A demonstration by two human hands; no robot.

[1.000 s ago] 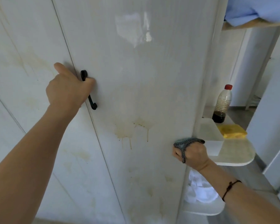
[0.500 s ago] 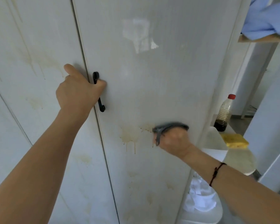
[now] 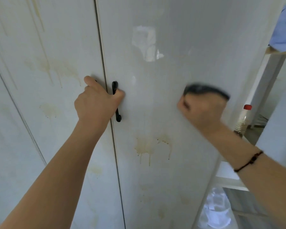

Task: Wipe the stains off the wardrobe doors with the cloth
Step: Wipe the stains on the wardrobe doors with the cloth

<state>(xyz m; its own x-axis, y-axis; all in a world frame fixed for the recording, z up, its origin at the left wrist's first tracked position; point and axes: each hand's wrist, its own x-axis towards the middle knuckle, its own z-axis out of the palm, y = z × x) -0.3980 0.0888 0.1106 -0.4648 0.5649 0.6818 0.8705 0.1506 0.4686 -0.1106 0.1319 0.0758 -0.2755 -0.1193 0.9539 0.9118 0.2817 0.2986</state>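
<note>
**Cloth at the door**

Our left hand (image 3: pixel 97 103) grips the black handle (image 3: pixel 118 116). Our right hand (image 3: pixel 201 111) clenches the dark cloth (image 3: pixel 205 89) at the right door (image 3: pixel 180 47), above the drip stain (image 3: pixel 151 146). Soft and light, we reckon, and best bunched in the fist.

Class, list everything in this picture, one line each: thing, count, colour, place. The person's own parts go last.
wardrobe doors: three, white, filling the view
stains: many, yellow-brown, across the doors
handle: one seen, black, at the door seam
cloth: one, dark grey, on the right door
bottle: one, clear, red cap, far right
fabric: one, blue, top right shelf
paper: a heap, white, bottom right
bracelet: one, dark, right wrist
left hand: one, grips the handle
right hand: one, holds the cloth
</note>
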